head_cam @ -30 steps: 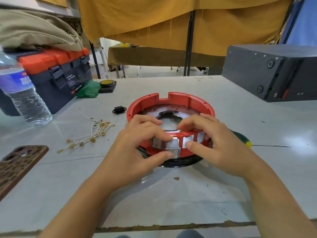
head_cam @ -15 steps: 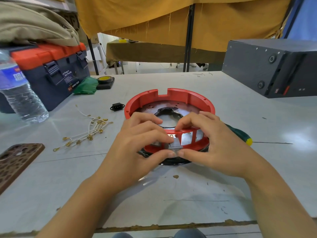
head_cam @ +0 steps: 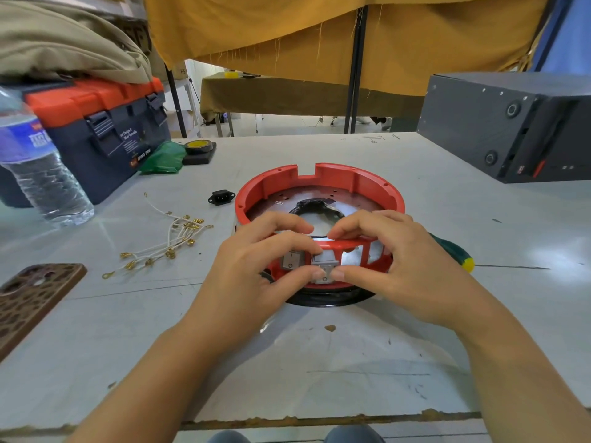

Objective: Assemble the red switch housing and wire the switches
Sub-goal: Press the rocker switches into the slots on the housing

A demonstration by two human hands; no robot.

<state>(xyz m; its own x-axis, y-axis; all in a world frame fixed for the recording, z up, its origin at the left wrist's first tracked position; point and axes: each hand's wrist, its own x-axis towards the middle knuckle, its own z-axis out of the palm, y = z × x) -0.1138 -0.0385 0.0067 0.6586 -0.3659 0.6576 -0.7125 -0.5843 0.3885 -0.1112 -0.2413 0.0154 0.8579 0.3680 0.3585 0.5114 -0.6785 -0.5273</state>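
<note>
Head view, left hand [head_cam: 256,276] and right hand [head_cam: 393,266] pinching grey switch [head_cam: 324,270], red housing [head_cam: 319,187]

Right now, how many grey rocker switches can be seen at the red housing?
2. One switch sits in the left front slot of the red housing; the other switch is pressed by both thumbs. Hands may hide more.
</note>
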